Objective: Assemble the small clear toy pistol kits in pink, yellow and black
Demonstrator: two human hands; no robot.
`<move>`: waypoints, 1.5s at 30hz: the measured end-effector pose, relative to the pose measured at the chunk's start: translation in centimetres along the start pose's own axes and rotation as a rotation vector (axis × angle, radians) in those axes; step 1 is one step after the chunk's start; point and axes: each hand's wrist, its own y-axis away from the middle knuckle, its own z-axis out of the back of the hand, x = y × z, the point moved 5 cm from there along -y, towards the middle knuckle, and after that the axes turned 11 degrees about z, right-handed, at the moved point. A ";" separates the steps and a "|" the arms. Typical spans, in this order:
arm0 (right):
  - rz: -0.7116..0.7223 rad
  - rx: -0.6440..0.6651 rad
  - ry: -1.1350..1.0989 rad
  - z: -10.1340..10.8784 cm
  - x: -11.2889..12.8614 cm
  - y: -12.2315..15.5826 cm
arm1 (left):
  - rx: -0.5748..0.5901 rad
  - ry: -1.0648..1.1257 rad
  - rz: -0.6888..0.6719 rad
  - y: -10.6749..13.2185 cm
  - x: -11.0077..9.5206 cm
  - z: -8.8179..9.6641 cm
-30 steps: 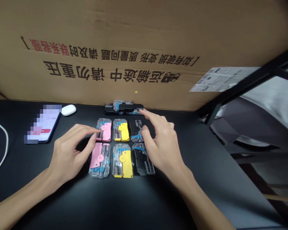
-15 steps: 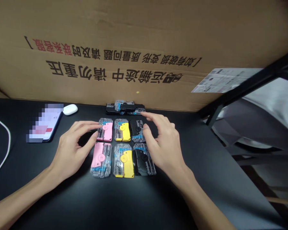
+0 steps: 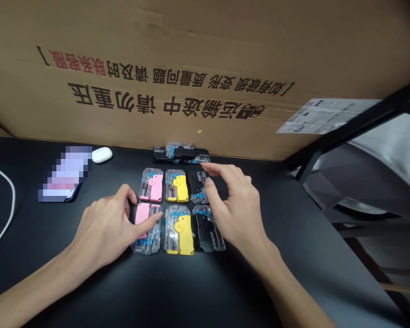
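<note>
Small packaged items in clear wrappers lie in two rows on the black table (image 3: 177, 287): pink (image 3: 151, 184), yellow (image 3: 176, 185) and black (image 3: 197, 186) behind, pink (image 3: 146, 228), yellow (image 3: 180, 229) and black (image 3: 207, 228) in front. My left hand (image 3: 111, 225) rests on the near pink item, thumb and finger tips pinching its left part. My right hand (image 3: 234, 205) hovers by the black items, fingers spread, thumb touching the far black one. A further pile of black items (image 3: 181, 153) lies against the box.
A big cardboard box (image 3: 198, 68) with printed characters walls off the back. A phone (image 3: 65, 180), a white earbud case (image 3: 101, 155) and a white cable (image 3: 7, 214) lie at the left. A black frame bar (image 3: 355, 120) and the table's edge are at the right.
My left hand has dropped back from the far pink item to the near pink one and closed its fingers on it. My right hand has barely moved.
</note>
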 end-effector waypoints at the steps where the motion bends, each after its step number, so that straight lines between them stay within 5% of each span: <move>1: 0.003 0.001 0.000 0.0 0.0 0.0 | 0.005 -0.020 0.005 0.0 0.0 0.0; 11: 0.009 0.020 0.002 0.0 0.5 0.0 | -0.087 -0.189 -0.103 1.0 -0.5 0.0; 22: 0.016 0.026 0.009 -0.3 0.4 0.1 | 0.117 -0.014 -0.069 1.4 0.0 -0.2; 29: 0.139 0.000 -0.094 0.2 1.9 -0.1 | 0.304 0.345 -0.153 2.4 -0.6 0.1; 34: 0.235 0.191 -0.491 -0.4 4.3 0.3 | 0.367 0.741 -0.242 2.8 -1.2 0.6; 40: 0.038 0.351 -0.695 -1.9 4.9 1.1 | 0.390 0.907 -0.259 2.6 -1.3 0.1; 45: -0.062 0.256 -0.735 -1.7 3.7 1.1 | 0.284 1.015 -0.251 2.2 -1.0 0.9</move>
